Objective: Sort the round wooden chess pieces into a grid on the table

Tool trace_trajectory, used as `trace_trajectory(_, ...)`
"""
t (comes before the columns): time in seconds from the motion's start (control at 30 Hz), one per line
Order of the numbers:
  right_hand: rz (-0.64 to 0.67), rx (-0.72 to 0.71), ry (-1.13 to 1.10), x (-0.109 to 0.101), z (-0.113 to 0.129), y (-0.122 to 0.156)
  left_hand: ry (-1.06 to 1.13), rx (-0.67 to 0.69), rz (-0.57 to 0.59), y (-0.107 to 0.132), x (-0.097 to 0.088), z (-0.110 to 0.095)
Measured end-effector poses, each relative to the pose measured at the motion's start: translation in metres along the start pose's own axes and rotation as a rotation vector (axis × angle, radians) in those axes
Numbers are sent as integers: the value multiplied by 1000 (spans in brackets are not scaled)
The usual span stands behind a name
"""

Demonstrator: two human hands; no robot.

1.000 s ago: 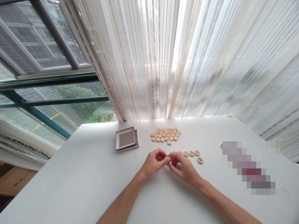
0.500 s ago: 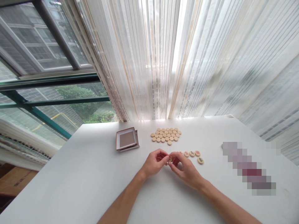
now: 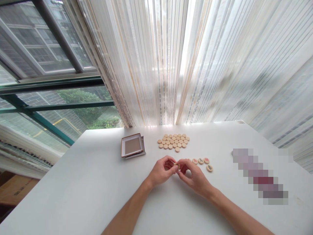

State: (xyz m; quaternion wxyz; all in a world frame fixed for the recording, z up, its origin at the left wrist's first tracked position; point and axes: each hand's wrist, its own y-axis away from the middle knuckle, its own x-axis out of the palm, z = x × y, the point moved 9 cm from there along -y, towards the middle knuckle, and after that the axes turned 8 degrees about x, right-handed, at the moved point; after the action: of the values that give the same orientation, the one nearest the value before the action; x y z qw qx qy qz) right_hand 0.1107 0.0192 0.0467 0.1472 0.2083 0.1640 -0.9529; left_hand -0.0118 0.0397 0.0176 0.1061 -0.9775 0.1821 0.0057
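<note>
Between my two hands is a round wooden Chinese chess piece, mostly covered by fingers. My left hand pinches it from the left with thumb and fingers. From the right, the fingertips of my right hand close on the same piece. Just beyond my right hand lies a short row of face-up pieces, among them a red-marked piece and a black-marked piece; the row's left end is partly hidden by that hand. Another black-marked piece sits slightly nearer, below the row.
Farther back, a cluster of blank-side-up chess pieces lies on the white table. An open shallow box rests to its left. A blurred-out long object is at the right. Striped curtains hang behind the table.
The piece between my fingers has tilted, so its marked face shows less now. Both hands stay in nearly the same place.
</note>
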Motion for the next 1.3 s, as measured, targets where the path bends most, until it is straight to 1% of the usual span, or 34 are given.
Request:
trace_trajectory(0.2, 49, -1, 4, 6, 4, 1, -10, 12, -10, 0, -1, 2)
trace_trajectory(0.5, 63, 9, 17, 8, 5, 2, -13, -8, -9, 1, 1, 4)
trace_trajectory(0.83, 29, 19, 42, 3, 1, 1, 8, 4, 9, 1, 3, -3)
trace_trajectory(1.0, 5, 27, 49, -1, -3, 1, 4, 13, 22, 1, 4, -3)
trace_trajectory(1.3, -17, 25, 55, -5, -3, 0, -13, 21, 32, 1, 4, -4)
